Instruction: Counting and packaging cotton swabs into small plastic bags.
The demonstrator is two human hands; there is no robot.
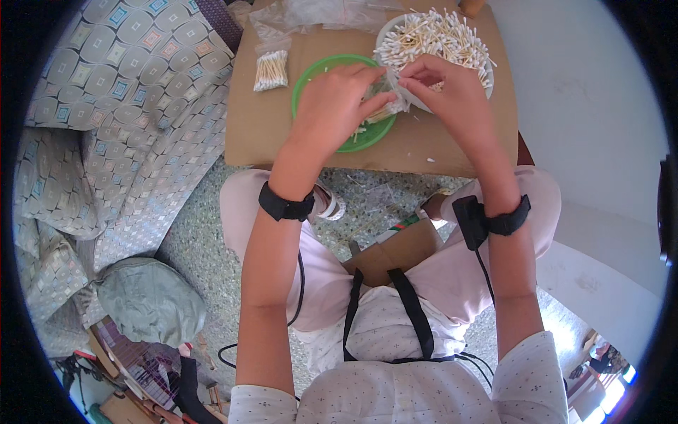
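Fingers (371,73), left hand (335,100): closed on a clear plastic bag (400,104), index above, thumb below; held back-of-hand upward over a green dish (299,86), pointed rightward. Right hand (452,86): grasped the same bag at its upper edge, thumb and index tips near together; leaned inward across the near side of a white bowl (382,37).

Forearms: reached up from the lower edge, converged at the bag; wore a black band (286,203) on the left and another (510,222), with a black box (470,222), on the right.

Bag: hung between both hands, above the right side of the dish. Contents: showed as pale sticks, blurred behind the film; cannot tell how many.

Hidden or unclear: exact contact at the right fingertips, too fine to make out; much of the dish, covered by the left hand; part of the bowl's near rim, covered by the right.

Also on the cardboard-covered tabletop (272,134): a filled packet of swabs (270,71), left of the dish; loose cotton swabs (438,39), heaped in the bowl; crumpled clear bags (318,15) along the far edge, outlines hard to separate.
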